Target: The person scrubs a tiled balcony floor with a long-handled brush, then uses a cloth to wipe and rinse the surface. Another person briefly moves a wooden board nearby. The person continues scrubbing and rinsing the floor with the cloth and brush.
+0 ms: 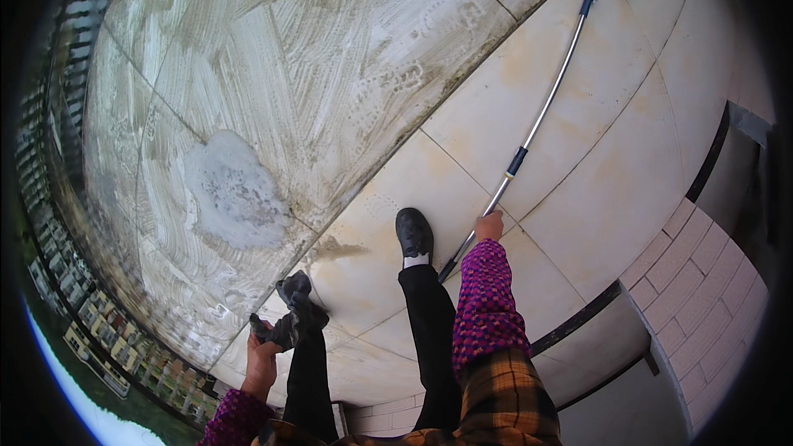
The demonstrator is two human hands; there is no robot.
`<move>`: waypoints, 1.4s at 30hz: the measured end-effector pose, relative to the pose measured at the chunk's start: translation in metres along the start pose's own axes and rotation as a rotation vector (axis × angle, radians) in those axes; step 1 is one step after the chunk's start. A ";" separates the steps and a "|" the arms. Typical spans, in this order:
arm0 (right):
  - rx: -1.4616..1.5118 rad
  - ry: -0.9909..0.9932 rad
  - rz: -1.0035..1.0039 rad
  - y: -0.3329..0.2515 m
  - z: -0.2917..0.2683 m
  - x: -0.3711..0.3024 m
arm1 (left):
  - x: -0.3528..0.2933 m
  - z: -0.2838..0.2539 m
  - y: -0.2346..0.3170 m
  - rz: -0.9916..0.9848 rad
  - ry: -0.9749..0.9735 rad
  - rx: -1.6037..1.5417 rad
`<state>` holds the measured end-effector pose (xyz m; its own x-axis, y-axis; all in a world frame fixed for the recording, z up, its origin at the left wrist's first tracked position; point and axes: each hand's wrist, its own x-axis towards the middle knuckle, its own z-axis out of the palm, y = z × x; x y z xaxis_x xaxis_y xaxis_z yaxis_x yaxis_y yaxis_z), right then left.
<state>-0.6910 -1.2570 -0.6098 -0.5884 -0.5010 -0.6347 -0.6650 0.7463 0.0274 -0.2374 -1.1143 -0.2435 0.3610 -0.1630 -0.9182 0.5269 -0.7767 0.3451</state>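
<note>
Plaid garment (508, 388) at lower edge. Right hand (489, 225) wraps tool (517, 161), head upper right; left hand (261, 357) grips dark item (287, 331), lower left. Upper-left floor (330, 83) smeared; foam (235, 190) pooled; rinsing seems left.

Soft, even daylight; shadows faint. Bluish-white sky (87, 415), near left, blown out. Wet, streaked grey-white floor tiles (330, 58) carry a pale sheen, small sparkles of glare near left. Long silver metal pole (543, 107) glints, bowed by lens distortion. Small pale buildings (103, 339) at left smeared, soft. Rim fades to black all round.
</note>
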 end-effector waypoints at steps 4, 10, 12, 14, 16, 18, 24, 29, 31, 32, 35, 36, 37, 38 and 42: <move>0.025 -0.017 -0.089 0.000 -0.012 -0.014 | -0.016 -0.002 0.014 0.021 0.007 0.029; 0.651 -0.245 0.128 0.034 -0.133 -0.080 | -0.045 -0.006 0.029 0.037 -0.019 -0.055; 0.470 0.139 -0.054 0.040 -0.176 -0.103 | -0.053 -0.011 0.031 0.070 -0.062 -0.040; 0.435 0.168 -0.182 0.053 -0.230 -0.121 | -0.057 -0.014 0.032 0.116 -0.062 0.063; 0.467 0.095 -0.106 0.059 -0.278 -0.137 | -0.055 -0.017 0.036 0.128 -0.037 0.121; 0.469 0.054 -0.036 0.069 -0.324 -0.159 | -0.050 -0.018 0.043 0.283 -0.100 0.158; 0.810 -0.340 -0.082 0.192 -0.438 -0.333 | -0.075 -0.041 0.094 0.791 -0.219 0.871; 0.332 0.095 -0.332 0.237 -0.456 -0.393 | -0.168 -0.093 0.129 0.979 0.010 0.925; 0.258 0.255 -0.535 0.215 -0.468 -0.387 | -0.203 -0.134 0.128 0.987 0.020 0.791; 0.222 0.223 -0.580 0.199 -0.473 -0.388 | -0.220 -0.153 0.128 1.030 0.143 0.840; 0.339 -0.034 -0.471 0.186 -0.487 -0.432 | -0.273 -0.223 0.111 1.108 0.157 0.352; 0.417 -0.141 -0.387 0.178 -0.496 -0.448 | -0.289 -0.243 0.108 1.110 0.056 0.057; 0.463 -0.260 -0.397 0.177 -0.503 -0.467 | -0.305 -0.270 0.099 1.090 -0.059 -0.221; 0.436 -0.282 -0.435 0.172 -0.508 -0.483 | -0.320 -0.296 0.088 1.090 -0.226 -0.501; 0.325 -0.390 -0.617 0.118 -0.526 -0.518 | -0.346 -0.375 0.060 0.955 0.225 -0.644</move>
<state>-0.7068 -1.1397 0.1287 0.0859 -0.7206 -0.6880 -0.6156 0.5046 -0.6053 -0.0421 -0.8763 0.1684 0.9145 -0.3515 -0.2002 0.2369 0.0644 0.9694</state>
